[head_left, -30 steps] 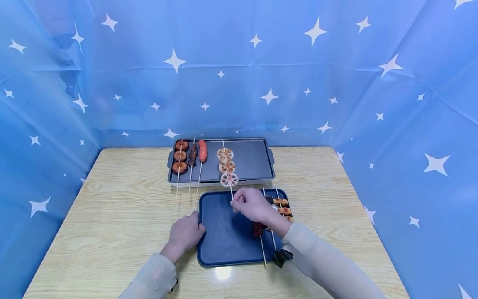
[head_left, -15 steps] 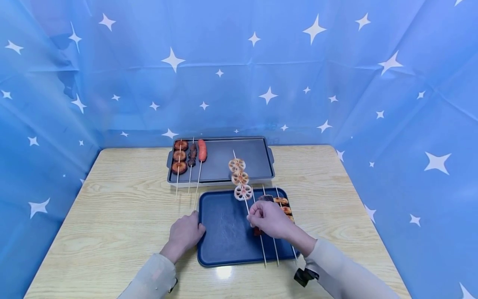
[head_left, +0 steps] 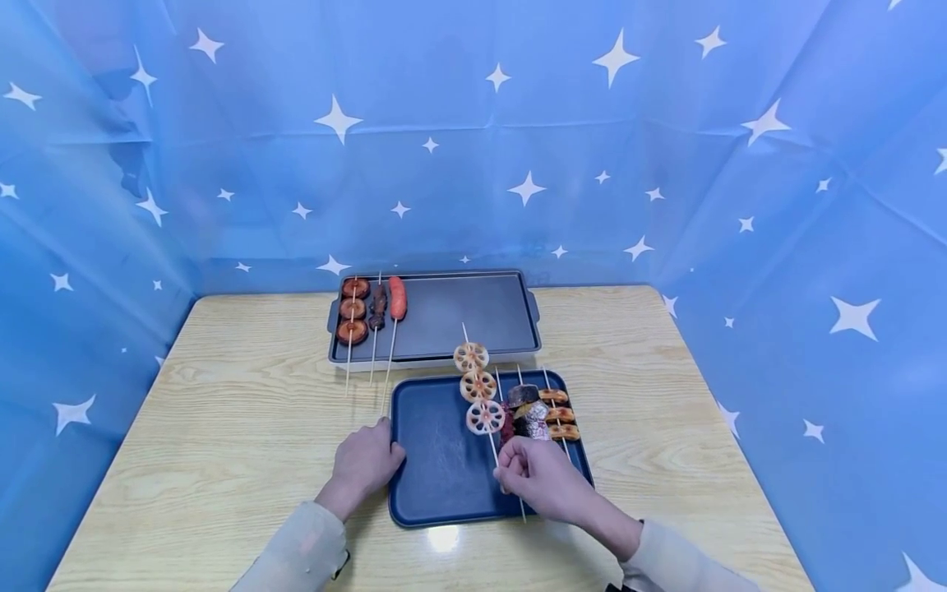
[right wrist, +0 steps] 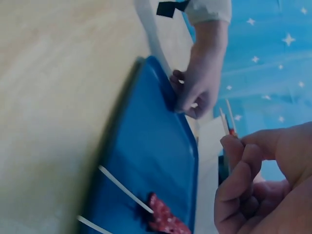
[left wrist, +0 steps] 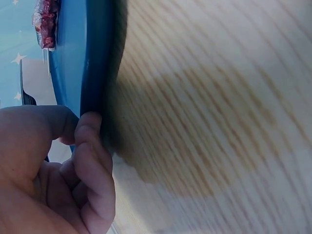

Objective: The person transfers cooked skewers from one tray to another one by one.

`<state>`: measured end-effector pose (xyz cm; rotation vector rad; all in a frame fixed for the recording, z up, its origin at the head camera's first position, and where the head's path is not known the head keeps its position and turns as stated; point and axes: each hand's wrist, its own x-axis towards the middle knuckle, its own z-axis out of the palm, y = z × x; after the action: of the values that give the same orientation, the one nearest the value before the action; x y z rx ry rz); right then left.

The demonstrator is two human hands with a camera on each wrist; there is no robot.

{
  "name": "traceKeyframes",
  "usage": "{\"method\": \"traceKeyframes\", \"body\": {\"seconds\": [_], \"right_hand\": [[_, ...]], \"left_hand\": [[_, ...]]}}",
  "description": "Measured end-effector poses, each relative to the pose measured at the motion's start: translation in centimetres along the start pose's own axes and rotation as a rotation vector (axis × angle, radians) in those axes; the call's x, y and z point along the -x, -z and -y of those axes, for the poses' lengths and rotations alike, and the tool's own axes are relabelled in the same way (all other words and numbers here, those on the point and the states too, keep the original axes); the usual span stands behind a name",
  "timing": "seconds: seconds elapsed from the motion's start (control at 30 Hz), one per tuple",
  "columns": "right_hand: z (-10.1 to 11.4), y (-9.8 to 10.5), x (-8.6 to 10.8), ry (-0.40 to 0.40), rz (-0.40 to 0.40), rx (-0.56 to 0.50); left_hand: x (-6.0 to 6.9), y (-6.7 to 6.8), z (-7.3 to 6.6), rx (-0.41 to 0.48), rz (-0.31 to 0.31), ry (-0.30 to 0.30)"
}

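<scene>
In the head view my right hand (head_left: 543, 481) pinches the stick of a lotus root skewer (head_left: 478, 386), its three slices raised over the blue tray (head_left: 436, 444). My left hand (head_left: 362, 460) grips that tray's left edge, thumb on the rim; the left wrist view shows its curled fingers (left wrist: 92, 165) against the blue rim (left wrist: 90, 58). On the tray's right side lie a dark red meat skewer, one with dark and silvery pieces (head_left: 531, 415), and one with browned pieces (head_left: 560, 414). The right wrist view shows the right hand (right wrist: 268, 180) pinching the stick.
Behind the tray stands a dark grill pan (head_left: 473, 316). Along its left side lie a mushroom skewer (head_left: 353, 309), a dark meat skewer (head_left: 378, 306) and a red sausage skewer (head_left: 398, 298), their sticks overhanging the front. A starry blue curtain surrounds the wooden table (head_left: 244, 411).
My right hand has moved right and toward me, carrying the lotus root skewer from the grill pan to above the blue tray. My left hand keeps its place on the tray edge.
</scene>
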<state>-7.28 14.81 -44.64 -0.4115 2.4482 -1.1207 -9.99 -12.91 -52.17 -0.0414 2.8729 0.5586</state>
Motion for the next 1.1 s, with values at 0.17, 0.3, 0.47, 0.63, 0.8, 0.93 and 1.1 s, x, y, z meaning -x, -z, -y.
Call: {"method": "traceKeyframes", "body": {"seconds": [0.17,0.3,0.47,0.63,0.8,0.93,1.1], "right_hand": [[-0.3,-0.8,1.2,-0.007,0.019,-0.008],[-0.8,-1.4,1.9,0.008,0.025,0.008],[-1.3,-2.0,2.5,0.033,0.052,-0.003],[-1.8,-2.3,2.7,0.040,0.076,-0.002],[-2.2,-2.5,2.5,0.015,0.076,0.021],[-2.6,-2.7,2.2,-0.015,0.059,0.039],[-3.0,-2.8,1.9,-0.046,0.045,0.039]], "left_hand": [[-0.1,0.0,0.1,-0.010,-0.001,0.003],[0.0,0.0,0.1,-0.004,0.008,0.006],[0.0,0.1,0.0,-0.001,0.016,0.014],[0.0,0.1,0.1,-0.005,0.014,0.012],[-0.1,0.0,0.2,-0.001,0.008,0.007],[-0.1,-0.1,0.1,0.004,0.005,0.013],[-0.1,-0.1,0.1,0.005,-0.001,0.010]]}}
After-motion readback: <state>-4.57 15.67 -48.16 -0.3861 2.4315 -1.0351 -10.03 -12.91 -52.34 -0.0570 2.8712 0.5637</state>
